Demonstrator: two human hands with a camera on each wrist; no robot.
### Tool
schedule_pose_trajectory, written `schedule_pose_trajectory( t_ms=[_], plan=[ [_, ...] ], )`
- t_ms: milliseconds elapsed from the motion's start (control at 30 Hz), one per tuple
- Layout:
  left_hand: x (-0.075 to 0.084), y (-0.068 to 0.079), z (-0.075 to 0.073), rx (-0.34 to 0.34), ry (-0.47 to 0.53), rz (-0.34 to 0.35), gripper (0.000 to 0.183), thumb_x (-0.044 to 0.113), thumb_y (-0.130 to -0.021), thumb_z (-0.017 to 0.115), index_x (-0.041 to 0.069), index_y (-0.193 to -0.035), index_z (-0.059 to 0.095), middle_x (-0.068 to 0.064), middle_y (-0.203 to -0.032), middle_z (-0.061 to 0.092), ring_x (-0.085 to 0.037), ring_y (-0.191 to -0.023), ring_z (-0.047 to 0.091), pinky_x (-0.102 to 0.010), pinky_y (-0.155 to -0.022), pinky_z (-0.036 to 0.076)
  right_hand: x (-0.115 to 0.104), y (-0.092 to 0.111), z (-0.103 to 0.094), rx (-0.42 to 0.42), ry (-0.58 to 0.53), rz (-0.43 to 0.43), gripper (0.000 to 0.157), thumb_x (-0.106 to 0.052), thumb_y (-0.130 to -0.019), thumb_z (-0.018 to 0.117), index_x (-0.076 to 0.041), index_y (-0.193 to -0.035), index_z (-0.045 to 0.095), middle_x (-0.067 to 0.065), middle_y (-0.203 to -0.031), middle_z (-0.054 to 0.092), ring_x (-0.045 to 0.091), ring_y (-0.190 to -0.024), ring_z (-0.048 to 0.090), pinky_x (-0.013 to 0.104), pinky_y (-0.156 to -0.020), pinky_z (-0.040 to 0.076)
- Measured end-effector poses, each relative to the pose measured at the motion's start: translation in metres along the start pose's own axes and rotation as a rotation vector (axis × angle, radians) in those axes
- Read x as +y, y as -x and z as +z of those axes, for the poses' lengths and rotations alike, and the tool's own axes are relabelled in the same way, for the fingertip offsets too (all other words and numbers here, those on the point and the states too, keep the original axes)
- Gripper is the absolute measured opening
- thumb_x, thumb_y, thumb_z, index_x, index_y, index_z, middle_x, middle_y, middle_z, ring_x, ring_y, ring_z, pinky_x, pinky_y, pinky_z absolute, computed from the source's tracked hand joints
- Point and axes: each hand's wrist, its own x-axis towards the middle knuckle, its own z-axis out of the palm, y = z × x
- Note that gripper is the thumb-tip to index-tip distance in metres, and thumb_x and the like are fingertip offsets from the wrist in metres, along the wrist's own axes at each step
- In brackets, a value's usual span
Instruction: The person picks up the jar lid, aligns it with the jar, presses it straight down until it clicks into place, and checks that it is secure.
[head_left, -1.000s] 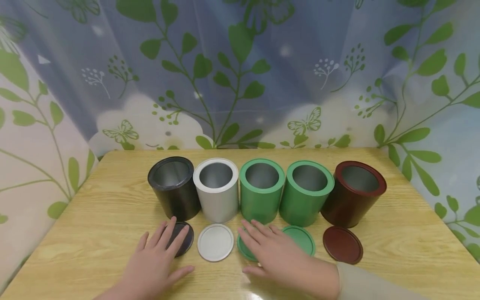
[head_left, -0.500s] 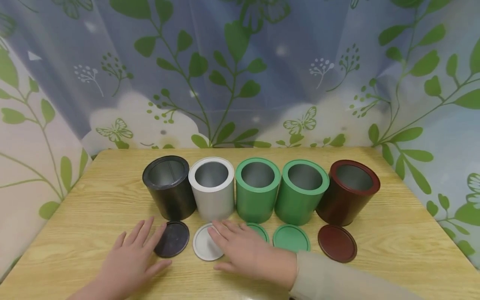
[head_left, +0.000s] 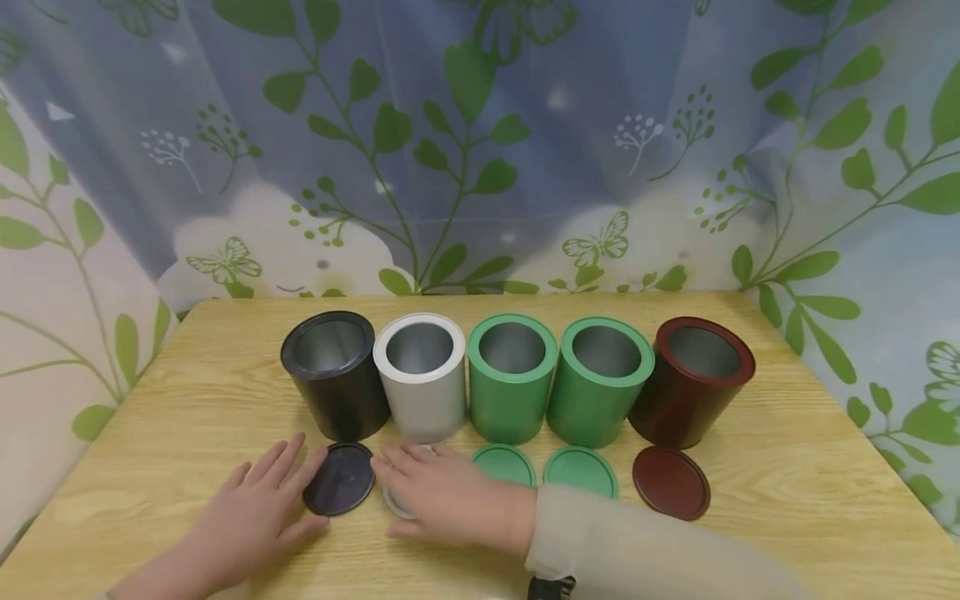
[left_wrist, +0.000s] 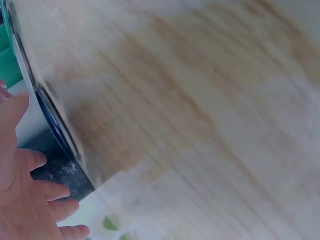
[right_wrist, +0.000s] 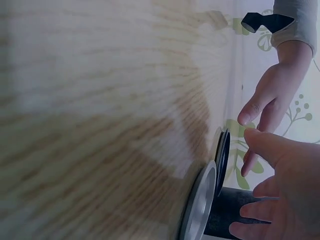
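My right hand [head_left: 453, 498] is held flat over the white lid [head_left: 394, 503], hiding most of it, with fingers out toward the left. In the right wrist view its fingers [right_wrist: 260, 212] hang above the lids and grip nothing. My left hand [head_left: 243, 521] is spread at the left edge of the black lid [head_left: 341, 479], holding nothing; the left wrist view shows that hand [left_wrist: 35, 200] above the lid's rim. To the right lie two green lids [head_left: 504, 465] and a dark red lid [head_left: 671, 483], flat on the wooden table [head_left: 810, 517].
Behind the lids stands a row of uncovered cans: a black can [head_left: 337, 392], a white can [head_left: 423, 400], two green cans [head_left: 513, 404] and a dark red can [head_left: 678, 404]. A leaf-patterned curtain [head_left: 480, 167] hangs behind the table.
My right hand has moved left, from over the green lids across to the white lid. My left hand has shifted left off the black lid to its edge. Lids and cans stay in place.
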Motion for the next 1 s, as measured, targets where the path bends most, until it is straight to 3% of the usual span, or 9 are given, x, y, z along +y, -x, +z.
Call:
schedule_pose_trajectory(
  t_ms=[200, 367, 600, 1000],
  plan=[
    [-0.003, 0.001, 0.006, -0.007, 0.018, 0.034, 0.073, 0.059, -0.084, 0.056, 0.012, -0.138, 0.047, -0.02, -0.142, 0.038, -0.038, -0.127, 0.037, -0.062, -0.091, 0.035, -0.003, -0.015, 0.002, -0.072, 0.041, -0.005, 0.074, -0.06, -0.09, 0.045, -0.016, -0.147, 0.031, 0.002, -0.15, 0.029, 0.019, -0.132, 0.034, 0.036, -0.102, 0.036],
    [-0.003, -0.001, 0.007, 0.007, 0.023, 0.05, 0.071, 0.057, -0.084, 0.059, 0.011, -0.137, 0.048, -0.021, -0.141, 0.039, -0.038, -0.127, 0.039, -0.061, -0.09, 0.037, -0.005, -0.021, 0.002, -0.085, 0.058, 0.009, 0.073, -0.06, -0.089, 0.047, -0.017, -0.146, 0.033, 0.001, -0.15, 0.029, 0.019, -0.132, 0.036, 0.037, -0.1, 0.038],
    [-0.005, -0.003, 0.008, -0.051, 0.051, 0.076, 0.07, 0.059, -0.085, 0.054, 0.012, -0.138, 0.048, -0.02, -0.142, 0.038, -0.036, -0.127, 0.039, -0.06, -0.09, 0.038, -0.006, -0.028, 0.003, -0.11, 0.082, 0.009, 0.073, -0.061, -0.088, 0.046, -0.02, -0.147, 0.032, -0.002, -0.15, 0.028, 0.016, -0.131, 0.036, 0.035, -0.098, 0.039],
    [-0.01, -0.007, 0.012, -0.088, 0.088, 0.144, 0.07, 0.058, -0.086, 0.055, 0.012, -0.138, 0.048, -0.021, -0.143, 0.036, -0.037, -0.126, 0.04, -0.057, -0.09, 0.04, -0.004, -0.044, 0.016, -0.145, 0.14, 0.01, 0.069, -0.062, -0.089, 0.045, -0.025, -0.146, 0.033, -0.008, -0.151, 0.026, 0.017, -0.131, 0.036, 0.035, -0.098, 0.038]
  ],
)
